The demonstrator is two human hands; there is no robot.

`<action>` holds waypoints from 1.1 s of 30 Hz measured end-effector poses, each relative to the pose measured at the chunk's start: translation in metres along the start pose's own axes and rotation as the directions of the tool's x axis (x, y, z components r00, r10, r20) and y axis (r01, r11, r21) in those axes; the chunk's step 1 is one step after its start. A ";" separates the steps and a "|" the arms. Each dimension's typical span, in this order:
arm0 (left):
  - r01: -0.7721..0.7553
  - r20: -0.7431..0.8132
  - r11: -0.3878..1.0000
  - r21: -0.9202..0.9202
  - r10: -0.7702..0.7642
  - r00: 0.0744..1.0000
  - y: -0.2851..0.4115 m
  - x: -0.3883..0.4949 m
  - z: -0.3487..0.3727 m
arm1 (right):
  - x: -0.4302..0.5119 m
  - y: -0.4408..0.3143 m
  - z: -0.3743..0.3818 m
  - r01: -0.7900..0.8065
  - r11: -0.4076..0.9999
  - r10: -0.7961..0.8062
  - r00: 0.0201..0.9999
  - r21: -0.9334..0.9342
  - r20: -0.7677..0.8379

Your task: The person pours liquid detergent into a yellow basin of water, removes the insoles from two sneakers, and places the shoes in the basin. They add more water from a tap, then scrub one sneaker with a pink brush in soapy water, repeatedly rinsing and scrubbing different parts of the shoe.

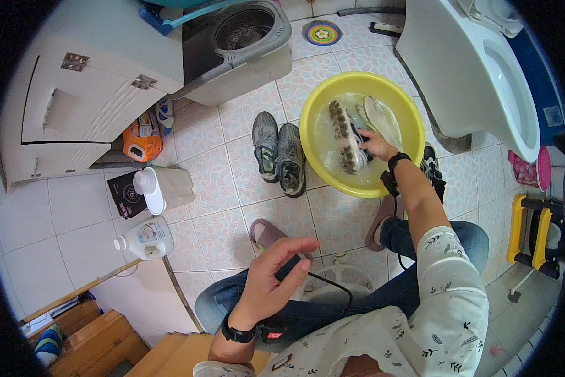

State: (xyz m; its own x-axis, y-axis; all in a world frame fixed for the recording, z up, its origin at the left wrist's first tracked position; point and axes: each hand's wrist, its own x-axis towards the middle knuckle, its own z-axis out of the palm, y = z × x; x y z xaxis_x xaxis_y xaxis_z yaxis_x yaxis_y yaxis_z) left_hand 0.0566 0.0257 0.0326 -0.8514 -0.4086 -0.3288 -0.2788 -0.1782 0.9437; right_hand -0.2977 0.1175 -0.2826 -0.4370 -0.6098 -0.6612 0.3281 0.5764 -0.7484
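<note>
A yellow plastic basin (313, 96) with cloudy water stands on the tiled floor before me. In it a dark shoe (346, 136) lies on its side, its dirt-marked pale sole facing left. My right hand (379, 145) grips this shoe by its upper, with the fingertips partly hidden. Beside it in the water rests a pale sole-shaped piece (380, 118); whether it is a whole shoe or an insole I cannot tell. Above my lap is my left hand (275, 278), with nothing in it, thumb and fingers apart.
Left of the basin stands a pair of grey sneakers (278, 153). A black shoe (431, 165) is at its right. Farther left are a translucent container (171, 191), a white jug (148, 238) and an orange detergent bottle (142, 134). A washing machine (245, 70) and a white sink (457, 80) border the floor.
</note>
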 end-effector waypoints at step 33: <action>-0.100 0.078 0.994 0.035 0.097 0.992 0.014 -0.011 0.001 | -0.059 -0.018 0.080 -0.193 0.295 -0.422 0.852 -0.936 -0.309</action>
State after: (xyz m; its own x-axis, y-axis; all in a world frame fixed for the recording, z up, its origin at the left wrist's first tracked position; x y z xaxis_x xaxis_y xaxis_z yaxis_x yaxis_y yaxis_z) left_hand 0.0614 0.0287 0.0490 -0.9066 -0.3526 -0.2317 -0.2077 -0.1050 0.9725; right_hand -0.2106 0.0994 -0.2339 -0.7696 -0.5948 -0.2320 -0.6025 0.7969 -0.0443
